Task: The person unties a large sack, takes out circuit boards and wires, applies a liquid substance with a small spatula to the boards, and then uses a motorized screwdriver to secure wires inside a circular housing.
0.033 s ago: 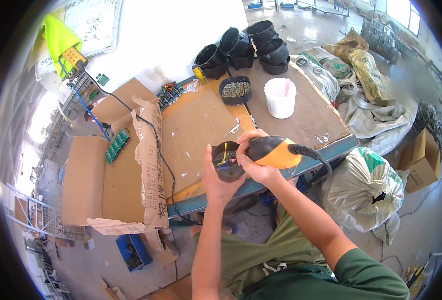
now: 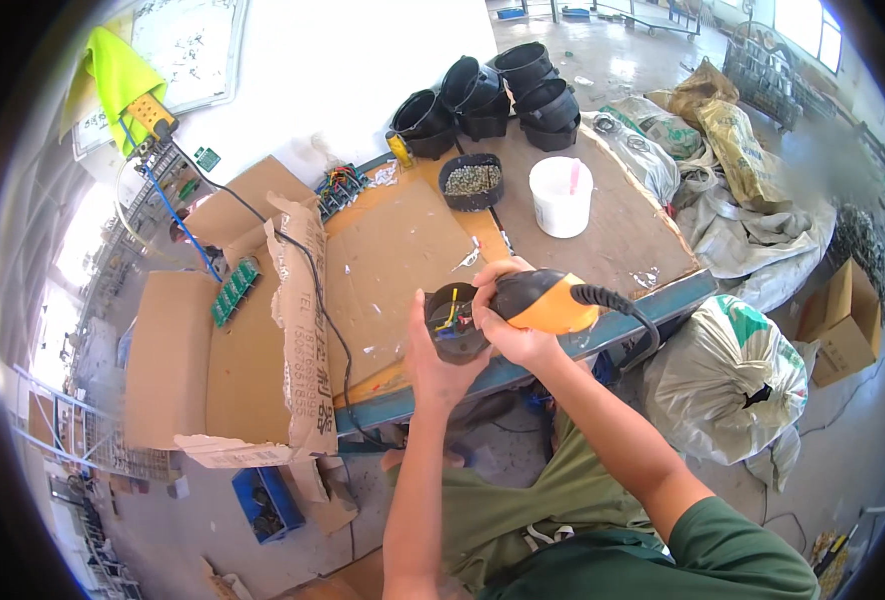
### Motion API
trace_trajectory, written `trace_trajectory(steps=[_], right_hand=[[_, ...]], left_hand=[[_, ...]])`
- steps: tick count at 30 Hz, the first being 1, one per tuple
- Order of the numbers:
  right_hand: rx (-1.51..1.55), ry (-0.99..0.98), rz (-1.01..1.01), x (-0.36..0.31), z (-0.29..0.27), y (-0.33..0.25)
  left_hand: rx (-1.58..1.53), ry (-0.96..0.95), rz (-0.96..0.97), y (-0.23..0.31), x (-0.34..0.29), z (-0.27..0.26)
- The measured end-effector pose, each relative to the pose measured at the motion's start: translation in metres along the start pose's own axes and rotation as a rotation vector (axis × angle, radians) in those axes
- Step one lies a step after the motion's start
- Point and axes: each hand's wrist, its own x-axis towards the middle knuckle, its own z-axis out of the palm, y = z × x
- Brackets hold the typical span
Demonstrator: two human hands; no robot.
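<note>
Over the table's front edge, my left hand (image 2: 433, 365) is closed around a round black plastic housing (image 2: 465, 346). Yellow, blue and red wires (image 2: 451, 318) show inside its open top. My right hand (image 2: 511, 325) grips an orange and black corded power tool (image 2: 561, 306), which looks like an electric screwdriver. The tool's front end points left toward the housing; its tip is hidden by my fingers. A thick black cord (image 2: 608, 297) leaves the tool's rear and bends downward at the right.
A black tub of small metal parts (image 2: 473, 180) and a white bucket (image 2: 561, 197) stand beyond my hands, with stacked black housings (image 2: 475, 85) behind. At left, a cardboard box (image 2: 248, 390) holds a green circuit board (image 2: 235, 292). Sacks (image 2: 728, 375) lie right.
</note>
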Motion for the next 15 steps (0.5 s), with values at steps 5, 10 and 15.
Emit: trace_trajectory(steps=[5,10,15], right_hand=[[0.339,0.085,0.153,-0.003,-0.010,0.031],[0.533,0.295,0.119,-0.040,-0.023,-0.007],[0.946,0.066,-0.330,-0.018,-0.084,-0.056]], left_hand=[[0.103,0.051,0.136,-0.007,0.005,0.001],[0.074,0.069,0.120,-0.019,-0.024,-0.023],[-0.047,0.257,-0.127,0.034,-0.103,-0.102]])
